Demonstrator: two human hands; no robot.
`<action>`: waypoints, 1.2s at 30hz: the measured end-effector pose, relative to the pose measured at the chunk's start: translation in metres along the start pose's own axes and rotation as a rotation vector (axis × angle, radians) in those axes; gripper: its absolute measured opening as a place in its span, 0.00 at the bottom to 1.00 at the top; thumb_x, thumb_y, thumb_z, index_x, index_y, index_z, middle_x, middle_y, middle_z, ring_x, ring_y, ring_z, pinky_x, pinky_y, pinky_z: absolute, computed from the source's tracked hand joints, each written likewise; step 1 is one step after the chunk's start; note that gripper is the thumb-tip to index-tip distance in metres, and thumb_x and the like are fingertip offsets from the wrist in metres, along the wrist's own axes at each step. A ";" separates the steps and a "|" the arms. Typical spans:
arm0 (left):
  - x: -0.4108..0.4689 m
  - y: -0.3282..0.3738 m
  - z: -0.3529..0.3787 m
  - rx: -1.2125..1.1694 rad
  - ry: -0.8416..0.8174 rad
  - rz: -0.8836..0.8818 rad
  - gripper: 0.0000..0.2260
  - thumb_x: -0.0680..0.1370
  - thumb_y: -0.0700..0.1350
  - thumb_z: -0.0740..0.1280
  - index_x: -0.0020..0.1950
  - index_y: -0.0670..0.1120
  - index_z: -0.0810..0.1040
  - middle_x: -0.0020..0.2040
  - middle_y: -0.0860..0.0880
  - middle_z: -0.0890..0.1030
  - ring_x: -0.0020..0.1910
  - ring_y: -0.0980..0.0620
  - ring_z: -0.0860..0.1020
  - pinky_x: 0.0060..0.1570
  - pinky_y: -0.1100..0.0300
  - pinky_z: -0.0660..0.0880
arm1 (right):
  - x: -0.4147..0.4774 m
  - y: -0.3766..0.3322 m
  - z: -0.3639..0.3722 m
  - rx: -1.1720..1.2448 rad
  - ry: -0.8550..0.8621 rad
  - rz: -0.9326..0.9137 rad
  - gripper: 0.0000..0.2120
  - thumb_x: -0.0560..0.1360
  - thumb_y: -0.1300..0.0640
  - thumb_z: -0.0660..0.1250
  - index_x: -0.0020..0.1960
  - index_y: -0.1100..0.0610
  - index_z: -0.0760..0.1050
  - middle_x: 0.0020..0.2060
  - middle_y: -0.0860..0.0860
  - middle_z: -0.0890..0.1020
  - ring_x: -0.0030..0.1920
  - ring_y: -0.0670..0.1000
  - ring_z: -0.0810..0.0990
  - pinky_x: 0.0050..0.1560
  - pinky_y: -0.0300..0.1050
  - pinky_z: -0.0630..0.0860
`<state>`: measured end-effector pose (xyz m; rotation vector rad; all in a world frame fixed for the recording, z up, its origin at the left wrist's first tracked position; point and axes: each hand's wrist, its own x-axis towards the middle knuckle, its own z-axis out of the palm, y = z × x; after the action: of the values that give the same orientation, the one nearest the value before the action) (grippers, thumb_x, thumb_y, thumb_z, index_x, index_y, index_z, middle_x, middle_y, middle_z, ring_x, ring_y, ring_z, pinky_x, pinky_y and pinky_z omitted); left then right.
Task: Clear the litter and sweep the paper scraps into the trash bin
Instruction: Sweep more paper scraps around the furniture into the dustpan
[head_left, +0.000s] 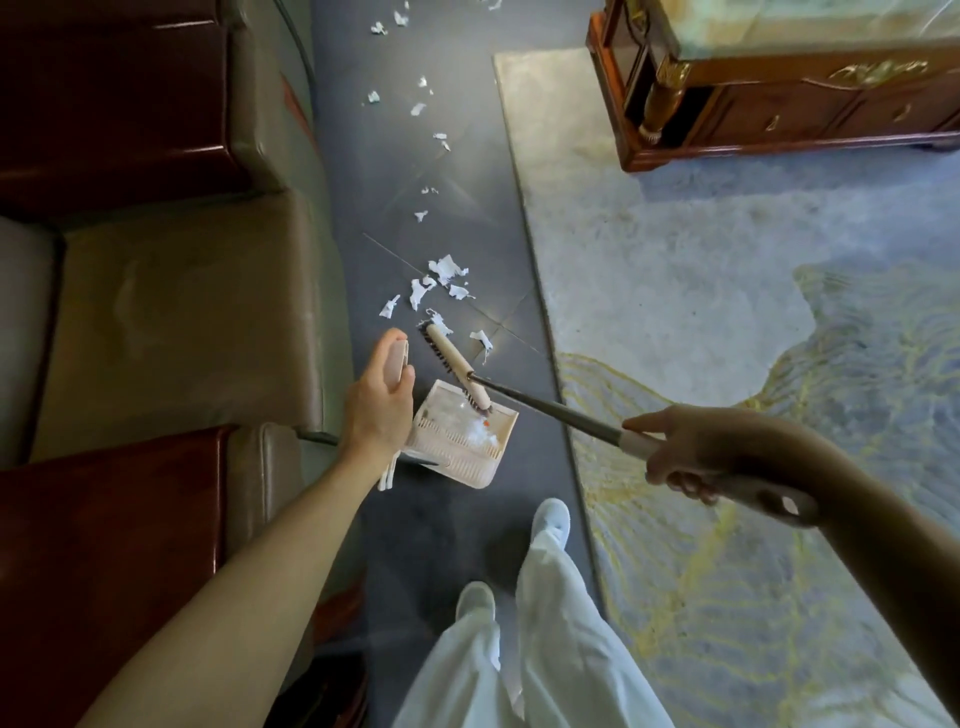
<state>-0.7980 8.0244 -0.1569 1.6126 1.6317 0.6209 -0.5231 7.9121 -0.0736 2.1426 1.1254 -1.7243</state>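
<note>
Several paper scraps (444, 275) lie bunched on the dark floor (405, 525) just beyond the dustpan (467, 447), and a thinner trail of them runs well beyond it alongside the sofa (171, 312). The pan already holds a small white heap with an orange fleck. The left hand (382, 400) has its fingers curled round the pan's upright handle. The right hand (691, 457) is wrapped round the pale grip of the broom (453, 364), forefinger lying along the shaft. The broom head sits slanted, its near end over the pan's mouth and its far end out among the scraps. Light paper is the main worry, I judge: a quick stroke toward the pan could flick pieces over its back wall or past its sides. One scrap to the rug (727, 322) side of the pan could be nudged onto the pile, where bristles would drag poorly. With the head at this slant, scraps may also slide off its far end rather than enter. Tilting or lifting the pan by its tall handle could spill the heap. No trash bin is in view, so the carry to it looks like another chance for loose paper to drift out.
</note>
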 end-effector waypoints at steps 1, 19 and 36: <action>0.007 0.002 -0.001 0.011 0.014 -0.003 0.17 0.81 0.44 0.60 0.71 0.51 0.70 0.64 0.43 0.78 0.56 0.37 0.78 0.56 0.43 0.77 | 0.007 -0.009 -0.009 -0.013 0.014 -0.016 0.24 0.72 0.72 0.62 0.68 0.66 0.66 0.16 0.51 0.71 0.18 0.50 0.68 0.19 0.36 0.67; 0.191 0.027 0.018 -0.106 0.277 -0.296 0.15 0.80 0.43 0.63 0.64 0.59 0.72 0.52 0.39 0.80 0.44 0.37 0.78 0.43 0.49 0.74 | 0.258 -0.188 -0.243 -0.502 0.152 -0.088 0.10 0.74 0.68 0.56 0.34 0.62 0.67 0.21 0.55 0.74 0.23 0.52 0.72 0.25 0.38 0.67; 0.253 0.043 0.021 -0.100 0.282 -0.285 0.16 0.80 0.43 0.63 0.66 0.57 0.72 0.59 0.44 0.80 0.52 0.37 0.80 0.52 0.42 0.77 | 0.233 -0.157 -0.253 -0.638 -0.216 0.072 0.20 0.71 0.74 0.55 0.61 0.63 0.62 0.24 0.56 0.68 0.16 0.48 0.67 0.19 0.35 0.66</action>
<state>-0.7368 8.2736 -0.1793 1.2314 1.9577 0.7908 -0.4190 8.2672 -0.1528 1.5512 1.2920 -1.2866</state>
